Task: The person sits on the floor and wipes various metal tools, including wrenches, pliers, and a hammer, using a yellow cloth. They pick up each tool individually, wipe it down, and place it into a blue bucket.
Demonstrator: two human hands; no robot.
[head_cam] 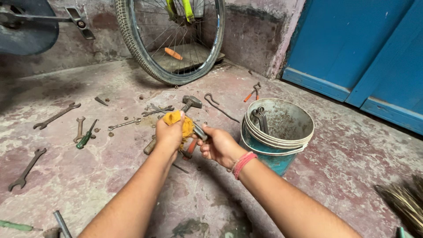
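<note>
My left hand (168, 133) grips a crumpled yellow cloth (181, 123) pressed against a metal tool. My right hand (219, 146), with red threads on the wrist, holds that metal tool (199, 131), a small piece with an orange-red grip (191, 147) below it. Both hands meet above the stained concrete floor, just left of a grey-and-teal bucket (277, 136). A hammer (190, 103) lies on the floor right behind my hands.
Several spanners (56, 116) and a green-handled screwdriver (86, 135) lie scattered to the left. A bicycle wheel (174, 39) leans at the wall. Pliers (252, 93) lie behind the bucket, a blue door (365, 48) stands right, a broom (403, 202) at lower right.
</note>
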